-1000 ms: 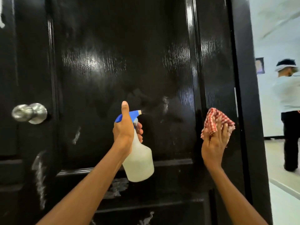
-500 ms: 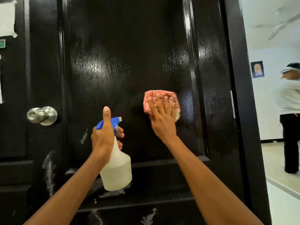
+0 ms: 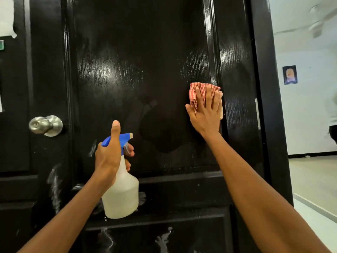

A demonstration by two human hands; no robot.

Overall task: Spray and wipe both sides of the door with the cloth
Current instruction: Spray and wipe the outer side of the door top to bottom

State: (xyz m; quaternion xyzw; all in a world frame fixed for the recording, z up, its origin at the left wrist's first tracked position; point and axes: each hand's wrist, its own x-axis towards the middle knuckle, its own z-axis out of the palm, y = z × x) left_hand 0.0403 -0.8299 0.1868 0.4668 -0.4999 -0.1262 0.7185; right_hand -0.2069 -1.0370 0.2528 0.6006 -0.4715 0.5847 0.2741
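This looks like an indoor room or hallway in a home or a small office. A glossy black panelled door (image 3: 145,70) with a round brushed-metal knob (image 3: 46,125) fills most of the view, smeared with white streaks low down. Past its right edge a room opens out: plain white walls (image 3: 310,115), a small framed portrait (image 3: 290,75) hung high, a dark skirting board (image 3: 312,155) and a pale floor (image 3: 317,181). A paper sheet (image 3: 7,16) is taped up at upper left (its writing cannot be seen).
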